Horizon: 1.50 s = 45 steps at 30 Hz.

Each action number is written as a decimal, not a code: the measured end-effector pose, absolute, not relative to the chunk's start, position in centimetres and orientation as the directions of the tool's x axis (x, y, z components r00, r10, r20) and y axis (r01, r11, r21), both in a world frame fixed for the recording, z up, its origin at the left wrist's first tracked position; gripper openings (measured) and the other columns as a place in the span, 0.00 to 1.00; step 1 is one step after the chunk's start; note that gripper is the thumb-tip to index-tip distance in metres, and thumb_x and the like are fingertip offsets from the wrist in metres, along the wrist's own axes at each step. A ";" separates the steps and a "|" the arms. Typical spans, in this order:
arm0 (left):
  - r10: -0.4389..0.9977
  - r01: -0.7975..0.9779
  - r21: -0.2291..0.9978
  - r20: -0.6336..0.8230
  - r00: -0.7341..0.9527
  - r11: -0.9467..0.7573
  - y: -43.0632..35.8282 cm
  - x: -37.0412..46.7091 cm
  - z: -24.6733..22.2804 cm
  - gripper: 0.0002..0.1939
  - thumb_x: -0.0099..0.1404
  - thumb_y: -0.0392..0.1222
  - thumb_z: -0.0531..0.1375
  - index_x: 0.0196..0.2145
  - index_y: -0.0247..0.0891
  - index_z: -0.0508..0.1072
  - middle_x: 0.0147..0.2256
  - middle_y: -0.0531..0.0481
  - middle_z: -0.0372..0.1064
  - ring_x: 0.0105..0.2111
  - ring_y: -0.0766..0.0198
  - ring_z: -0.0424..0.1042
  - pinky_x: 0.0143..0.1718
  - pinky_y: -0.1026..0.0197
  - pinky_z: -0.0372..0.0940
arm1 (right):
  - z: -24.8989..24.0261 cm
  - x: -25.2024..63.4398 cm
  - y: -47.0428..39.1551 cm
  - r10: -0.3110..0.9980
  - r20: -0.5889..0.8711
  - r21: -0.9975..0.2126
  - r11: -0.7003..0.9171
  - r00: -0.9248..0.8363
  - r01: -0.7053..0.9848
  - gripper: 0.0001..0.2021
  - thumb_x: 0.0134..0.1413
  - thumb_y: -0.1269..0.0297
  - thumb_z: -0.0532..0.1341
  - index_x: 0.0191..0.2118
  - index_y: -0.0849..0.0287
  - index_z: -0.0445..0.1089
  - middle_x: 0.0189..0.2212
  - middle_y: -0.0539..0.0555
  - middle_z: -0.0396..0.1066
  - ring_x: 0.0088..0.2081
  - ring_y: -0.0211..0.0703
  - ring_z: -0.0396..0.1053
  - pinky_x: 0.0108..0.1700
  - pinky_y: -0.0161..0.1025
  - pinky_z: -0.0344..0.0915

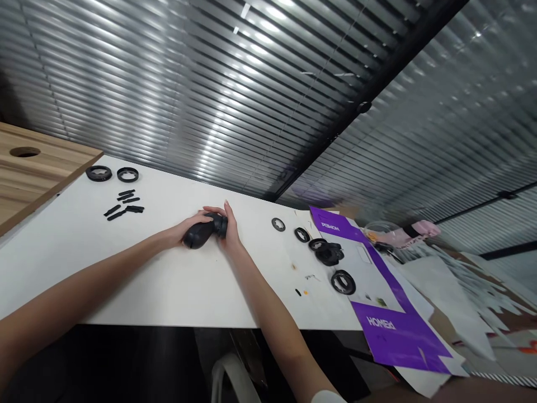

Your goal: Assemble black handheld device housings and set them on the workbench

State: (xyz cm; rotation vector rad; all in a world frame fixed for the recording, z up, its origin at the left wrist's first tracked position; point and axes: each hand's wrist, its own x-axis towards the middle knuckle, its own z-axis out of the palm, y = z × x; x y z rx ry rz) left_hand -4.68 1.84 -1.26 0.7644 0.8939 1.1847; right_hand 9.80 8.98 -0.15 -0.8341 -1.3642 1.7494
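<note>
Over the white table, both my hands close around a black, smooth, rounded device (198,235) with a ringed end; its exact kind I cannot make out. My left hand (181,228) grips its bulky body from the left, fingers reaching over the top. On the other side, my right hand (231,230) wraps the ringed end, with one fingertip pointing up. Part of the device is hidden by the fingers. To the left lie several thin black strips (125,197). A flat black ring (278,224) is to the right of my right hand.
Two black rings, one a shallow rim (128,174), sit at the far left near a wooden board (46,168). More black rings (343,282) and a dark part (328,254) lie on or beside purple-and-white packaging (403,336) at right. A corrugated metal wall (168,101) rises behind the table (176,296).
</note>
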 end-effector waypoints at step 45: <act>0.934 -0.650 0.688 -0.341 0.105 0.324 -0.6 -2.9 0.5 0.26 0.53 0.50 0.70 0.48 0.41 0.72 0.25 0.52 0.64 0.19 0.65 0.61 0.17 0.65 0.47 | -0.6 7.7 6.1 0.948 0.118 -0.924 -0.005 -0.296 -0.383 0.16 0.46 0.61 0.52 0.20 0.56 0.75 0.26 0.56 0.78 0.34 0.48 0.74 0.45 0.44 0.71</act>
